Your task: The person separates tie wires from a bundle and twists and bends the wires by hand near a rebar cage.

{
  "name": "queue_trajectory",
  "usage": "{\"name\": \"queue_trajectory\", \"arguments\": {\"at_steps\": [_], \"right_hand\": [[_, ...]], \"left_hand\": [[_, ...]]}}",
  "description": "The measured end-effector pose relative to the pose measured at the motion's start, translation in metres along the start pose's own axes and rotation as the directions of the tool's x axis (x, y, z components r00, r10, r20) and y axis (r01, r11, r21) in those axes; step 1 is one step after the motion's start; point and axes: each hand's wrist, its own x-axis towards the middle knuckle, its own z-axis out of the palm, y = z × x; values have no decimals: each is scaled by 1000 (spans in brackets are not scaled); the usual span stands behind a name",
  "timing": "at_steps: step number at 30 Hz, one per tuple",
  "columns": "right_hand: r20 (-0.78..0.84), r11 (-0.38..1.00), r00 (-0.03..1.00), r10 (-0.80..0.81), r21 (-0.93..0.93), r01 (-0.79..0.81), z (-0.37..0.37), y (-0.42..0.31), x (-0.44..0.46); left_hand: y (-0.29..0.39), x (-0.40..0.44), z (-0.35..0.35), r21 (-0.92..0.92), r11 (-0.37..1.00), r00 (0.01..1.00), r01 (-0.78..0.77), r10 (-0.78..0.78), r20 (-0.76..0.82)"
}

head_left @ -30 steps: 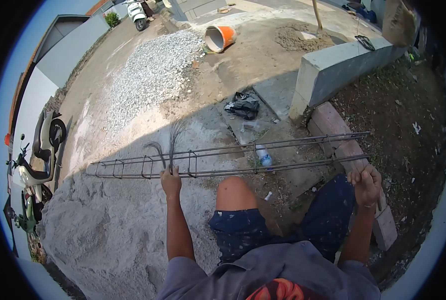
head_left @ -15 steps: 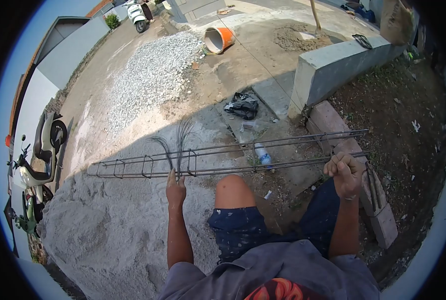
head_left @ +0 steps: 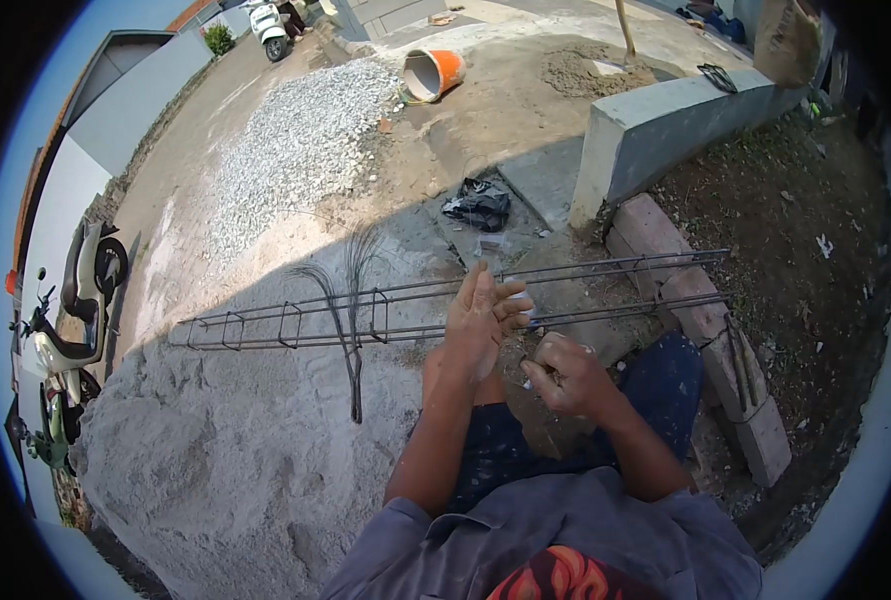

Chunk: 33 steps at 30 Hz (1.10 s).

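Observation:
A long rebar cage (head_left: 431, 332) with square stirrups lies across in front of my knees. My left hand (head_left: 478, 325) is raised over its middle, fingers apart, with nothing visible in it. Close by on the right, my right hand (head_left: 566, 376) is closed, fingers curled in; whatever it may hold is hidden. A bundle of thin black tie wire (head_left: 354, 372) rests across the cage to the left of my hands, its loose ends fanned out at the far side.
Grey sand (head_left: 196, 450) is heaped at the left, with white gravel (head_left: 301, 145) beyond. An orange bucket (head_left: 448, 72) lies on its side. A black plastic bag (head_left: 478, 207) sits past the cage. Concrete blocks (head_left: 701, 320) support the cage's right end, near a low wall (head_left: 656, 125). Scooters (head_left: 71, 330) stand far left.
My left hand has let go of the tie wire bundle and moved right. My right hand has come left and lower from the cage's right end, still closed.

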Motion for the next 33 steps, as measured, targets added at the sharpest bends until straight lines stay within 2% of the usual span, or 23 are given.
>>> {"name": "queue_trajectory", "arguments": {"at_steps": [4,8,10,12,14,16,20,23,26,29,33], "right_hand": [[36,993,999,-34,-116,38,12,14,-32],[-45,975,994,-98,-202,87,4,16,-51],[-122,998,991,53,-28,-57,-8,15,-55],[-178,978,966,187,129,-166,-18,20,-54],[-230,933,924,306,264,-244,-30,32,-35],[-242,879,911,334,428,-209,-38,33,3],[-185,657,855,484,722,-216,-40,40,62],[-167,714,869,465,652,-257,-33,38,70],[-112,686,868,484,665,-297,-24,39,65],[-136,717,866,481,629,-299,-21,51,59],[-191,701,795,576,617,-359,-22,56,53]], "left_hand": [[7,40,-1,-149,987,993,-66,50,-110],[27,64,-13,-94,988,973,-123,101,-208],[40,69,-23,-66,987,968,-149,133,-212],[44,64,-23,-31,999,998,7,-9,-65],[42,50,-14,33,986,982,164,-166,87],[20,30,7,124,939,904,321,-343,254],[-23,6,18,254,820,741,513,-573,351],[-36,0,11,250,781,680,573,-623,386],[-38,-9,11,334,713,631,616,-701,331],[-40,-13,11,406,735,648,543,-675,353],[-40,-13,5,505,747,657,432,-645,391]]}}
